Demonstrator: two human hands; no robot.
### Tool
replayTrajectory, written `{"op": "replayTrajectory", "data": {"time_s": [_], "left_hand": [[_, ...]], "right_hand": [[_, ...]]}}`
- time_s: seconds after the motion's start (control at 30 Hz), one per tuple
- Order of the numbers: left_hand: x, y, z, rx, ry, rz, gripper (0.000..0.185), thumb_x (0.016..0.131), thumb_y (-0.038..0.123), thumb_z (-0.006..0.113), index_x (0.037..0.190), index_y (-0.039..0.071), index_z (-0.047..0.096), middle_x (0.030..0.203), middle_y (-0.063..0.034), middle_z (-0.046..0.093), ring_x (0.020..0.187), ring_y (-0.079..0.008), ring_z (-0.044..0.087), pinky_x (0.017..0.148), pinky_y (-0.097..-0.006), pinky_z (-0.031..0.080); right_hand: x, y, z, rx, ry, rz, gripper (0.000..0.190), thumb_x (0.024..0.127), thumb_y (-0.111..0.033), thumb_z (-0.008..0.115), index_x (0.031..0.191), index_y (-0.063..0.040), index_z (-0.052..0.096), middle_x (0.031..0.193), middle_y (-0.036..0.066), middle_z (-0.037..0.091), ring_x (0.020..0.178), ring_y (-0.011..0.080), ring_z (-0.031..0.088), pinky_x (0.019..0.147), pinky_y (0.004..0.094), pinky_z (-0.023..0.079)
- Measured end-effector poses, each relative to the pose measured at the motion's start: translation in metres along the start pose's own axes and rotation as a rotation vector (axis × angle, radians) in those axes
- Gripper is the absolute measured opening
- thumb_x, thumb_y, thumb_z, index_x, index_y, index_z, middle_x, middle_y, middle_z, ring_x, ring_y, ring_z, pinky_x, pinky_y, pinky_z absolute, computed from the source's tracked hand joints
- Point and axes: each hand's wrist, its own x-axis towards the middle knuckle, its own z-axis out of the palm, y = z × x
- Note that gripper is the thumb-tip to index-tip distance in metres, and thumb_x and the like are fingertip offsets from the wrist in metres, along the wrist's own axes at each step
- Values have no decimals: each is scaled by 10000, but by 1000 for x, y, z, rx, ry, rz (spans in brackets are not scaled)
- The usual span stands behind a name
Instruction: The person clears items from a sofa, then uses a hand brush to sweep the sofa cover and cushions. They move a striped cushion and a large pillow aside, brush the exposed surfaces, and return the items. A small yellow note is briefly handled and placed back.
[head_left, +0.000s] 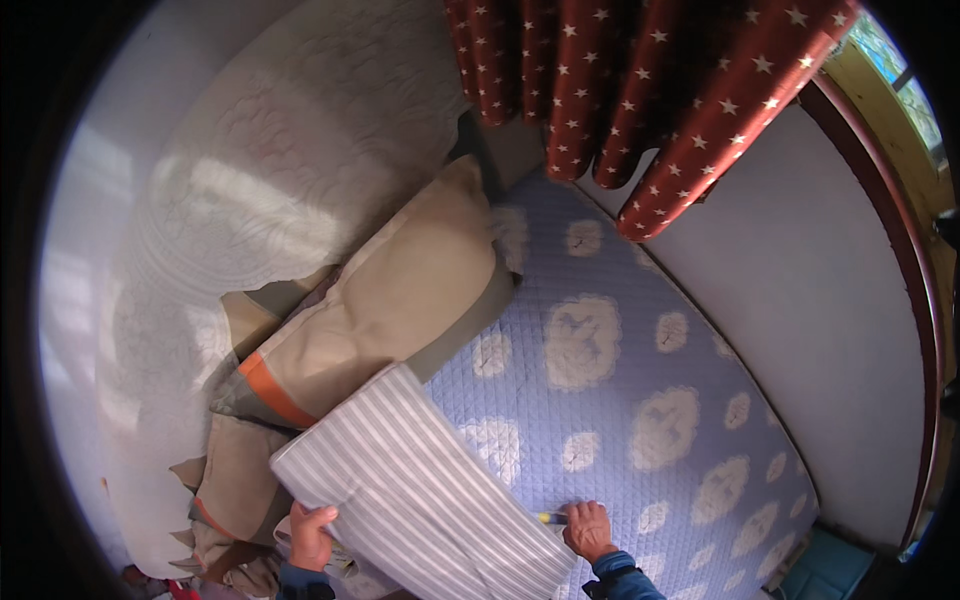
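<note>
A grey-and-white striped cloth item (427, 480), flat like a thin folded pad or pillow, lies slanted across the quilted blue bed cover (525, 390), one end on a beige pillow. My left hand (310, 536) is at its left edge, the thumb pointing along the edge; the fingers are partly hidden. My right hand (589, 529) rests beside its right edge, fingers curled over a small yellow and dark object (553, 517) whose kind I cannot tell. Both wrists show blue sleeves.
Beige pillows with orange bands (397, 292) lean along the wall side, under a pale embossed cloth (247, 187). Red curtains with white stars (645, 90) hang above the bed's far corner. A white wall (795, 285) borders the right side; a teal object (825, 566) stands at lower right.
</note>
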Motion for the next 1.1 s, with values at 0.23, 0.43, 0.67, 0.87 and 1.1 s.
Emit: {"op": "replayTrajectory", "data": {"time_s": [0.23,0.43,0.67,0.87,1.1], "left_hand": [[43,94,31,828,266,821,961,762,106,844,1568,7,331,1517,-228,462,1416,-394,428,1197,-493,336],[189,140,65,1407,99,580,801,730,172,890,1415,0,511,1325,-242,615,1248,-390,590,1048,-451,485],[102,117,-9,907,63,606,423,735,43,836,1116,-15,663,1017,-184,728,941,-290,714,859,-379,552],[80,133,-88,391,298,516,420,799,-20,778,1188,-38,619,1111,-107,704,1018,-172,643,884,-328,521],[163,146,-121,470,352,592,447,850,-24,756,1263,-30,585,1159,-95,686,1040,-193,634,967,-327,490]], "right_hand": [[23,-18,20,-68,-184,-146,175,919,-235,565,1048,-140,638,1033,80,616,980,283,610,792,443,520],[-13,3,9,17,15,-15,111,903,-168,581,978,-94,616,895,130,604,787,336,642,675,492,526],[-82,12,-65,37,436,629,347,977,-164,631,1257,13,529,1014,232,568,893,455,594,744,541,485],[43,-3,-132,736,443,678,321,1014,-223,625,1211,29,590,829,140,627,650,244,612,591,391,504],[228,-56,-158,614,159,171,353,960,-193,703,1222,12,585,824,182,648,718,341,656,658,425,533]]}}
